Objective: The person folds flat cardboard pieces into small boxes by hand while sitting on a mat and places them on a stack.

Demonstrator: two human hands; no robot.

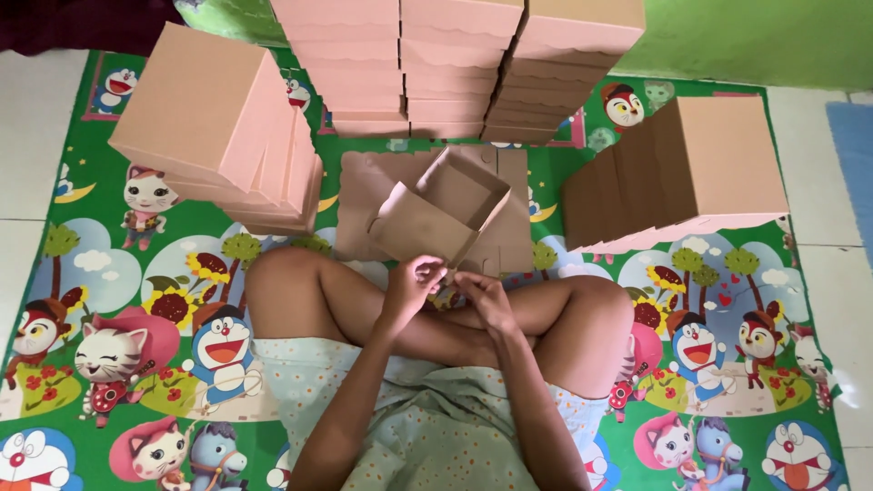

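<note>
Cartoon mat [136, 273]; hands [450, 291] w/ half-folded box [436, 214]

Home floor: cartoon play mat [136, 273], tiles [27, 136]

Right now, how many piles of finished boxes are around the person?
3: a leaning pile on the left, a stacked wall at the back, and a tipped row on the right. More may sit beyond the picture.

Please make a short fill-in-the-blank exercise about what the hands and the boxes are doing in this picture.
1. Both hands, left hand and right hand, hold a half-folded ____ box.
2. The person sits cross-legged on a cartoon play ____.
3. The flat cardboard sheets lie ____ the half-folded box.

Missing words: cardboard; mat; under
</note>
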